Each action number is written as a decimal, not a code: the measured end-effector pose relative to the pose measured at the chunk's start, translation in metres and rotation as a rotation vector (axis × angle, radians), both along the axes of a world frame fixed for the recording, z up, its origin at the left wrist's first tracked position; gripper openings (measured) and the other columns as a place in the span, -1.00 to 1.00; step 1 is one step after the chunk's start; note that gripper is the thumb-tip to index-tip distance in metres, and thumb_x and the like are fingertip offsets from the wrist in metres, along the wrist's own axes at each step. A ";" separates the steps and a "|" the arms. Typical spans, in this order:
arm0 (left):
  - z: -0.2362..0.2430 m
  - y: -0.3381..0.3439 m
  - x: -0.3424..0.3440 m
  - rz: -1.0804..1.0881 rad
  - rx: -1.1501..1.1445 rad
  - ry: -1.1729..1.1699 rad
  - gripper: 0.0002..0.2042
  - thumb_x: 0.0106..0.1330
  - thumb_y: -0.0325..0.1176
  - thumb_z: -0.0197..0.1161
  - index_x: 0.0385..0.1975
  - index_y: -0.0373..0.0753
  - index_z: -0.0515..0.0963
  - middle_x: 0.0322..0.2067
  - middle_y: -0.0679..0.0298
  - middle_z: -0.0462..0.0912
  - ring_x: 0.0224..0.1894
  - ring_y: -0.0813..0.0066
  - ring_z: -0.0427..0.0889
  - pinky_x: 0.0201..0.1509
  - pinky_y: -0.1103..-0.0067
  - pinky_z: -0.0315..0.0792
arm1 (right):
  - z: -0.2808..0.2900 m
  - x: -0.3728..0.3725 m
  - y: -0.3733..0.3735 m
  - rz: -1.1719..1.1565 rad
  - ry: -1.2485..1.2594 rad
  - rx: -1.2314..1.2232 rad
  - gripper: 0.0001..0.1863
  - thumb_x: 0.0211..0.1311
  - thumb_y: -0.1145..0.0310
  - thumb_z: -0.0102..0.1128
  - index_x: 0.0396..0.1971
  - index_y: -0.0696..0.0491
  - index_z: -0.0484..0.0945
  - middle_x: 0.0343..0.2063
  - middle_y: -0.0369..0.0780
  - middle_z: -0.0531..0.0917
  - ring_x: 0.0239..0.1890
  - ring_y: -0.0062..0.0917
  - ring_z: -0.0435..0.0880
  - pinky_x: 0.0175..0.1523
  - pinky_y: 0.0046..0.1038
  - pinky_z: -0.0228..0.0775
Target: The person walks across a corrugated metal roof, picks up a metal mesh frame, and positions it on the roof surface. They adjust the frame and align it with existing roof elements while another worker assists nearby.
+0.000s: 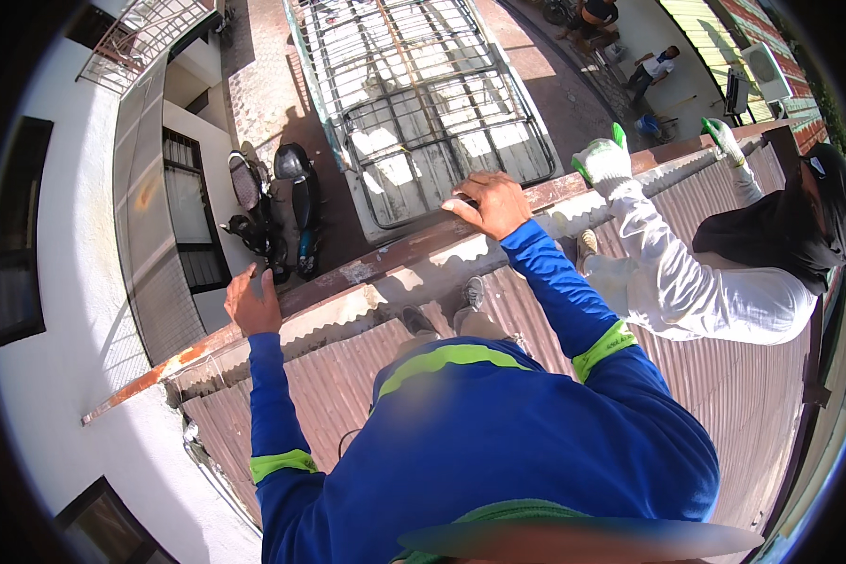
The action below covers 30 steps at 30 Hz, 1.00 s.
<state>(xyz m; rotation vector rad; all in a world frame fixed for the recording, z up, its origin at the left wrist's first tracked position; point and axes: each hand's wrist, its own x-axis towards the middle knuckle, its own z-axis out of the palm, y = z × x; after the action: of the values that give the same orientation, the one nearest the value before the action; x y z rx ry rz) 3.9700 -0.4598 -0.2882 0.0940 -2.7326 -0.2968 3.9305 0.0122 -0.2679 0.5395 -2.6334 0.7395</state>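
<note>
A rusty brown metal beam (pixel 395 260) runs along the front edge of the corrugated roof (pixel 338 383) where I stand. My left hand (pixel 253 303) is bare and holds nothing, its thumb apart from the fingers, just over the left part of the beam. Farther right, my right hand (pixel 494 203) is at the beam's far side with bent fingers and the thumb stretched out to the left. Nothing shows in it; whether it touches the beam I cannot tell. Beside me on the right, a co-worker in white sleeves has a gloved hand (pixel 603 160) raised near the beam.
Beyond the edge, a vehicle with a barred roof rack (pixel 423 99) stands below. Motorcycles (pixel 297 202) are parked left of it. A white building wall (pixel 75 226) rises at left. A person in a white shirt (pixel 656 68) is on the ground at far right.
</note>
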 end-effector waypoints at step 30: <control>0.004 -0.017 0.002 -0.371 0.238 0.045 -0.33 0.24 0.20 0.30 0.12 -0.28 0.58 -0.11 0.16 0.68 0.02 0.16 0.62 0.23 0.26 0.34 | -0.008 -0.002 -0.002 0.129 -0.037 -0.021 -0.41 0.12 -0.24 0.39 -0.47 0.09 0.65 -0.52 -0.18 0.60 -0.35 -0.21 0.67 -0.23 -0.23 0.52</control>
<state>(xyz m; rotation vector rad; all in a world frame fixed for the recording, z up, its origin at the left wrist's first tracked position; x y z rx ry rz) 3.9715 -0.4767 -0.2843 -0.3540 -2.6456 -0.7167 3.9285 0.0099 -0.2764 0.7012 -2.6409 0.8221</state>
